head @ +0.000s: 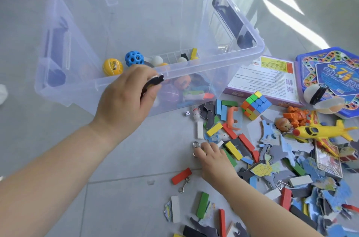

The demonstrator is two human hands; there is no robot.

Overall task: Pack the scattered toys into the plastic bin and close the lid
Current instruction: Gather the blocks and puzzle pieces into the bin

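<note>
A dark piece [153, 83] is pinched by the left hand [126, 95] over the plastic bin's [213, 57] near rim, metal rings [196, 144] are seemingly pinched by the right hand [214, 159] on the floor, and either may be spilled outside if released early.

Floor [58, 139]: pale grey glossy tiles under everything in view.
Grout lines [136, 177]: one thin seam runs left to right across the near floor; another meets it on the left and runs nearer.
Sunlight [281, 3]: bright slanted bands, far right.
White object [3, 94]: left edge, cut off by the frame, unidentifiable.
</note>
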